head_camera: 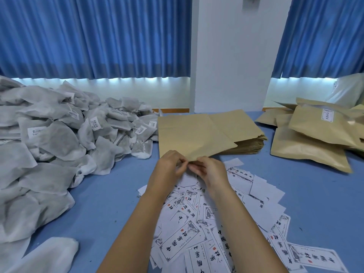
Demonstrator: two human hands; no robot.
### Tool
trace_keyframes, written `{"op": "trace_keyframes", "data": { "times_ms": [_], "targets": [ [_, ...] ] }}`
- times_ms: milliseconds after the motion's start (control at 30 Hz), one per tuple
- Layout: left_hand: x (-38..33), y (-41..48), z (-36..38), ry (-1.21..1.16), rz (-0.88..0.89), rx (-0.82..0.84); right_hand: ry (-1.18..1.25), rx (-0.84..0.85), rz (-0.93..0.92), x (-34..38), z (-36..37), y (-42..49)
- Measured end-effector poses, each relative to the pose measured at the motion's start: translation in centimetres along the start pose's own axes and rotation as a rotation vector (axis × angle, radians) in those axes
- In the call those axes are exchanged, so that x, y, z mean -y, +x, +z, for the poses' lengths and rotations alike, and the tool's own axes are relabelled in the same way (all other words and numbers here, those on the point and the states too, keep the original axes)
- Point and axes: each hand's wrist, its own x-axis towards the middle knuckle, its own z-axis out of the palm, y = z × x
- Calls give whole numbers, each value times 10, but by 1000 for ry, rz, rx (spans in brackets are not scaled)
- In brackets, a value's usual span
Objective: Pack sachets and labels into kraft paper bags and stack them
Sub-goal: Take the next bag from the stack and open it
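Several filled kraft bags [315, 138] are lying piled to the right of the grip, while the left grip [171, 164] and right grip [209, 170] are pinching the near edge of one empty bag [194, 134], with sachets [59, 134] heaped leftward and labels [197, 223] beneath awaiting packing.

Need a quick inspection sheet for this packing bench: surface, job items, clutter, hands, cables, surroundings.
Surface: blue table, bare between the piles.
Job's things: grey sachets heaped at left; printed labels scattered near centre; stack of empty bags at centre; filled bags piled at right.
Clutter: white sack at far right, behind the filled bags.
Grippers: left hand and right hand both pinch the near edge of the top bag.
Cables: nothing seen.
Surroundings: blue curtains, white pillar between them.
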Motion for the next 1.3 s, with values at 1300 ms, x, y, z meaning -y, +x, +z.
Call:
{"op": "trace_keyframes", "data": {
  "times_ms": [1300],
  "targets": [
    [-15, -2, -1, -52, -104, 11, -514, 136, -248, -2, 3, 0]
  ]
}}
